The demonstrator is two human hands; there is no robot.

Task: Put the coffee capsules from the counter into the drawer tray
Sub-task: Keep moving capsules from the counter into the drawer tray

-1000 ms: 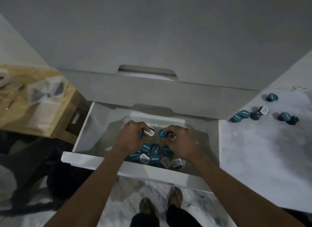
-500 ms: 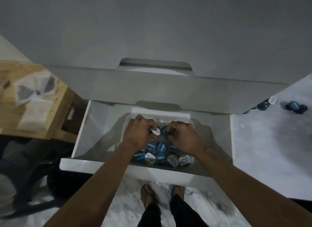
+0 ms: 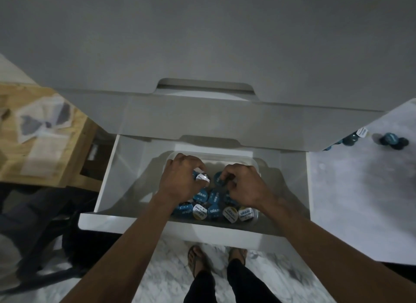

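Observation:
Both hands reach into the open white drawer [image 3: 126, 178], over a clear plastic tray [image 3: 225, 156]. My left hand [image 3: 180, 178] grips a capsule with a white lid [image 3: 202, 177]. My right hand [image 3: 245, 186] pinches a blue capsule [image 3: 218, 177]. Below the hands, several blue and white-lidded capsules [image 3: 213, 210] lie packed in the tray's near part. More capsules [image 3: 392, 140] sit on the marble counter [image 3: 360, 190] at the right, partly hidden behind the cabinet corner.
Closed grey drawer fronts [image 3: 202, 54] rise above the open one. A wooden table with plastic bags [image 3: 40, 131] stands at the left. My feet in sandals [image 3: 216, 260] stand on the marble floor beneath the drawer front.
The hands have stayed over the tray, each holding its capsule, and shifted slightly. The view has tilted, so the counter capsules slid toward the right edge.

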